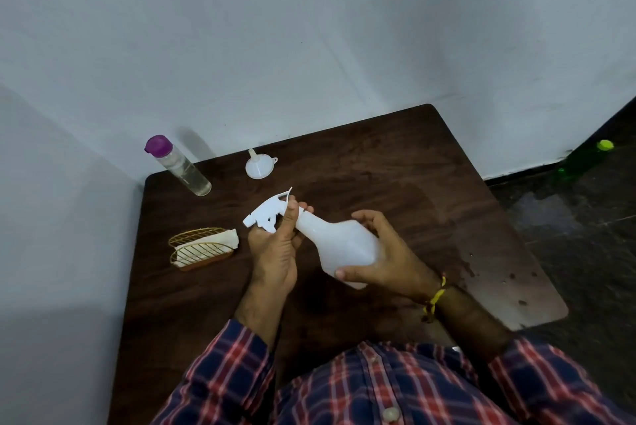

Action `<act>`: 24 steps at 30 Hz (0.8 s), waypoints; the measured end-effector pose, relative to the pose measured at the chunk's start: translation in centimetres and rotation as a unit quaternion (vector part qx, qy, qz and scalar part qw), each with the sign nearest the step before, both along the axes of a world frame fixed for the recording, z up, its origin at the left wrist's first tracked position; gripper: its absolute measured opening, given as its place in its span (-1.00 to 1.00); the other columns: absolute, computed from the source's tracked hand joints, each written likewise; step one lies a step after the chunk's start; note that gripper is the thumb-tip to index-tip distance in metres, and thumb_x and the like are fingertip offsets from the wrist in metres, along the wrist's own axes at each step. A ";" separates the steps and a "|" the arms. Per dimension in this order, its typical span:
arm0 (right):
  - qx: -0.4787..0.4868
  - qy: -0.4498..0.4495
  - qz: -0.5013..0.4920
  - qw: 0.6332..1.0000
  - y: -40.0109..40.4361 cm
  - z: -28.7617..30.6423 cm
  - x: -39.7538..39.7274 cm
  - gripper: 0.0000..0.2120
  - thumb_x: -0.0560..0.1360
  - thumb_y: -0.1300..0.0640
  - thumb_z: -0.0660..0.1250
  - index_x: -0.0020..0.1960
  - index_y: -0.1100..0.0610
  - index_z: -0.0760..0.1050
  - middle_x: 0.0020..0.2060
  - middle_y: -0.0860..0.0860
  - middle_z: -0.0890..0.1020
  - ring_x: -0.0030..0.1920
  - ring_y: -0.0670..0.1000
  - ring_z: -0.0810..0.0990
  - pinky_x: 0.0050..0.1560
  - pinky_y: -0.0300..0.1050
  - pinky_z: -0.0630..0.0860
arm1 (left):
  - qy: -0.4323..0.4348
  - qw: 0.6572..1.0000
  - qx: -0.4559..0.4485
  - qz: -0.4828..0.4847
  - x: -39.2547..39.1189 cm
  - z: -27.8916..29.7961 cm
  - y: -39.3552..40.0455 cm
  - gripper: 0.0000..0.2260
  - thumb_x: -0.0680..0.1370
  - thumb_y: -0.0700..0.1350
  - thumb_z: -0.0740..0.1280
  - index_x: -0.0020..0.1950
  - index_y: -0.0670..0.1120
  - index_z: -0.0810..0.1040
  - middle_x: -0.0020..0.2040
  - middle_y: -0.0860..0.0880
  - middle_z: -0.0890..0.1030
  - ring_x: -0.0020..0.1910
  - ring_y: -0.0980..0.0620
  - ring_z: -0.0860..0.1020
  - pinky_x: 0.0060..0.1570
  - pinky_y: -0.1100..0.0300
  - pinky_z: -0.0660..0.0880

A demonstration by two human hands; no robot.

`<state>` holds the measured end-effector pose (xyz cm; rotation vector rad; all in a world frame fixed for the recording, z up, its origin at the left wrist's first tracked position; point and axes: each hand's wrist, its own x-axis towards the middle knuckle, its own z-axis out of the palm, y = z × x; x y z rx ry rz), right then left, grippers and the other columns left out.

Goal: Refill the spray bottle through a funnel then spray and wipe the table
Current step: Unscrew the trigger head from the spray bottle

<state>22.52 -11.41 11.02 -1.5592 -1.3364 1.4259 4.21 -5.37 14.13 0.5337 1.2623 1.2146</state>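
I hold a white spray bottle tilted on its side above the dark wooden table. My right hand grips the bottle's body. My left hand is curled round the neck just below the white trigger head, which points to the left. A small white funnel lies upside down near the table's back edge. A clear water bottle with a purple cap stands at the back left corner.
A gold wire holder with white napkins sits on the table's left side. Walls close off the back and left. On the dark floor to the right lies a green bottle with a yellow-green cap.
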 end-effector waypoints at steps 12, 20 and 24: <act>0.111 -0.190 -0.011 0.975 -0.2 -0.7 0.3 -0.01 0.05 -0.37 0.55 0.37 -0.11 0.27 0.21 -0.14 0.31 0.22 -0.10 0.37 0.25 -0.06 0.45 | 0.087 0.996 0.020 -0.010 1.5 0.7 -0.4 -0.68 0.42 -0.14 0.51 0.14 -0.14 0.59 0.00 -0.13 0.70 0.00 -0.08 0.68 0.05 -0.14 0.60; 0.251 -0.360 -0.081 0.895 -0.4 -2.1 -0.1 -0.02 0.23 -0.21 0.57 0.49 0.10 0.22 0.33 0.06 0.46 0.28 0.07 0.47 0.26 0.04 0.47 | 0.073 0.993 0.026 0.090 2.1 2.0 0.4 -0.75 0.44 -0.22 0.50 0.09 -0.20 0.60 -0.02 -0.17 0.69 -0.08 -0.08 0.70 -0.02 -0.06 0.63; 0.222 -0.306 -0.085 0.922 -0.9 -4.9 2.0 -0.01 0.20 -0.25 0.56 0.48 0.04 0.23 0.36 0.00 0.44 0.35 0.04 0.42 0.31 0.12 0.46 | 0.061 0.992 0.032 0.106 0.8 3.0 1.6 -0.67 0.46 -0.17 0.49 0.17 -0.25 0.57 0.01 -0.20 0.69 -0.07 -0.11 0.70 -0.04 -0.01 0.64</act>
